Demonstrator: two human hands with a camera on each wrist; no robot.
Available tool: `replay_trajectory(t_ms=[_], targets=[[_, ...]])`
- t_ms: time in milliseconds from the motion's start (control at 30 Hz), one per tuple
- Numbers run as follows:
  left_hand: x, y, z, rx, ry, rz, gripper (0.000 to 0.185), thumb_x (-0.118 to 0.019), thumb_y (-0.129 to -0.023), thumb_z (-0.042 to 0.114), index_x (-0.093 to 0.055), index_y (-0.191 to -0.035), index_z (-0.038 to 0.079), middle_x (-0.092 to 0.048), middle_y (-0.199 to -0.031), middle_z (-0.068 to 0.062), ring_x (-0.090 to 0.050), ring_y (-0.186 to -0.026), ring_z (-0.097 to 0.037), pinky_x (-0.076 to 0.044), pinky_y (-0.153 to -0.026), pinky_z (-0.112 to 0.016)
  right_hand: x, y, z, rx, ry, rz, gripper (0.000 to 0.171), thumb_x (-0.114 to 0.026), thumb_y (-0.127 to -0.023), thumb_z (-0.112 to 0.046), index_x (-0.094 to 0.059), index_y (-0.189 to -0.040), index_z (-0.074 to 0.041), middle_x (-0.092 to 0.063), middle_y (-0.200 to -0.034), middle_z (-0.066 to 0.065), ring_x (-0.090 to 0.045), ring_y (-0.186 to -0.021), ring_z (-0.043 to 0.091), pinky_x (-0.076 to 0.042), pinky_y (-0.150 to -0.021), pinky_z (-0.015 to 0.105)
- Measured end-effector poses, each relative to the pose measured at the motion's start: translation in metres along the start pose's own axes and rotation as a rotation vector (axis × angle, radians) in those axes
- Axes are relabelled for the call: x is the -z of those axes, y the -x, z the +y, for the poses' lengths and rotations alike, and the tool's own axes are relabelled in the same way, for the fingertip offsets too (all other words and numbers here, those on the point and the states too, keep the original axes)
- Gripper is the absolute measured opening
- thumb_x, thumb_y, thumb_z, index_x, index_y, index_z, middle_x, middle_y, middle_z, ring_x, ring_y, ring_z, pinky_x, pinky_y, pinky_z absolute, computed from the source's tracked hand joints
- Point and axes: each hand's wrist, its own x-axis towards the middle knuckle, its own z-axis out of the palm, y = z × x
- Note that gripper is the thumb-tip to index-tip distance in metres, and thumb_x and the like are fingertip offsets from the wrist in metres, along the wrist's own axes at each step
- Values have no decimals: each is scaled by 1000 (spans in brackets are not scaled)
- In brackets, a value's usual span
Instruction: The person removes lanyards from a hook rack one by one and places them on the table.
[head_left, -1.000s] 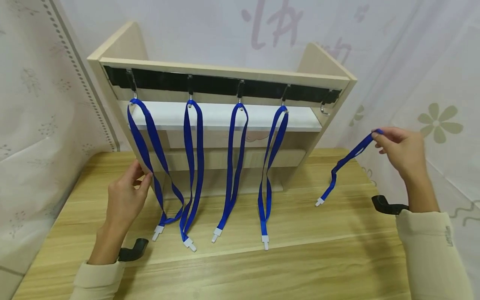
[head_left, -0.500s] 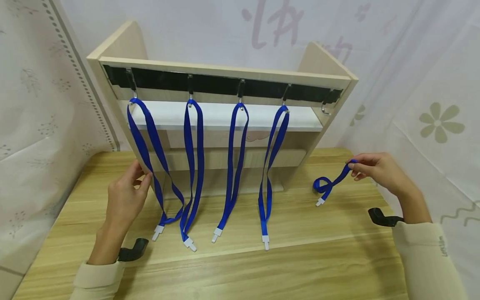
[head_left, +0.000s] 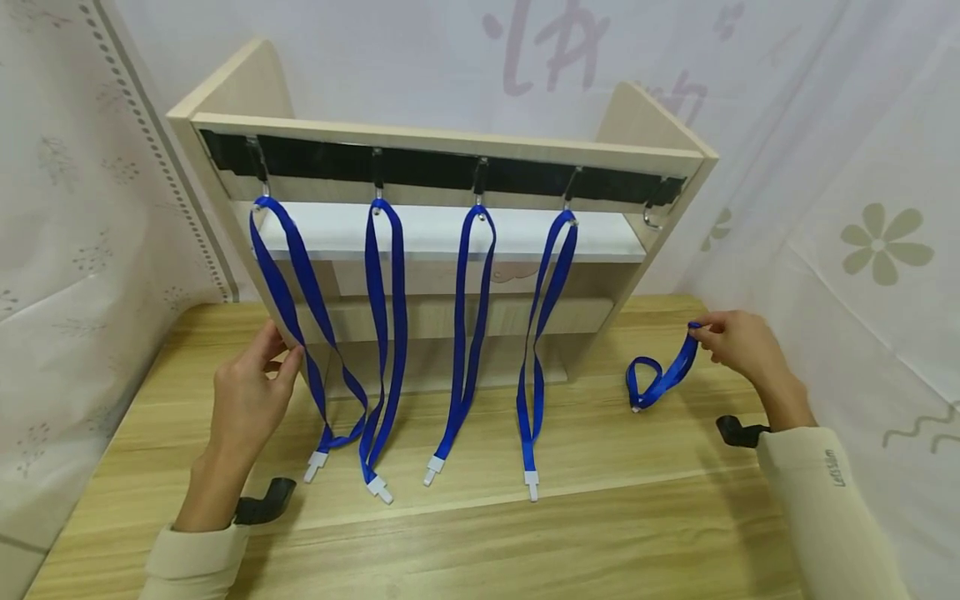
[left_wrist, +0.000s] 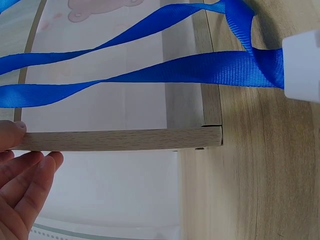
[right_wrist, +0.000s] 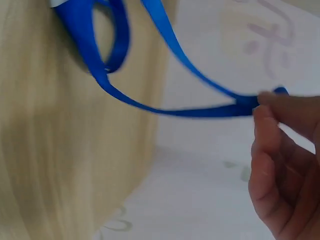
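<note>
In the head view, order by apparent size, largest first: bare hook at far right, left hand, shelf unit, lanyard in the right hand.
1. Shelf unit
2. Left hand
3. Lanyard in the right hand
4. Bare hook

Left grip (head_left: 251, 396) pinches; right grip (head_left: 742, 346) pinches too, fingers (right_wrist: 264, 182) curled.

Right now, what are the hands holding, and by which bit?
The right hand pinches a blue lanyard by the end away from its white clip. The left hand pinches the shelf's side panel by its edge.
</note>
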Motion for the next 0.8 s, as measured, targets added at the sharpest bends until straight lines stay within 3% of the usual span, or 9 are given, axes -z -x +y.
replay_trajectory(t_ms=[67, 233, 367, 633, 800], targets=[[0, 1, 0, 2, -3, 2, 25, -68, -85, -12, -62, -108, -4, -72, -95, -25, -71, -85, -43, -34, -72, 8, -9, -6, 1, -15, 21, 10, 32, -58, -101, -19, -66, -118, 6, -73, -84, 19, -66, -58, 17, -50, -49, 29], [0, 2, 1, 16, -5, 0, 25, -68, -86, -12, -62, -109, -4, -72, -97, -26, -71, -85, -44, -33, -72, 8, -33, -15, 4, 1, -42, 50, 22, -58, -99, -6, -67, -113, 7, -72, -93, 28, -72, -67, 29, -56, -51, 30], [0, 2, 2, 19, -4, -3, 26, -68, -86, -11, -62, -110, -4, -72, -98, -26, -71, -86, -44, -34, -72, 8, -52, -18, 6, 77, -27, 81, 18, -61, -94, 1, -68, -110, 7, -71, -97, 28, -72, -76, 36, -57, -55, 35], [-1, 2, 0, 11, -3, -1, 28, -68, -86, -11, -62, -113, -4, -72, -98, -25, -71, -87, -43, -34, -73, 8, -75, -14, 7, 293, 165, -94, 21, -64, -88, 5, -75, -105, -3, -75, -95, 15, -70, -83, 32, -57, -69, 46], [0, 1, -1, 12, 3, 2, 27, -68, -86, -11, -62, -112, -4, -72, -98, -25, -71, -87, -44, -35, -72, 8, -82, -7, 2, 334, 211, -197, 26, -61, -89, 6, -77, -104, -8, -75, -98, 11, -70, -94, 38, -57, -80, 53]])
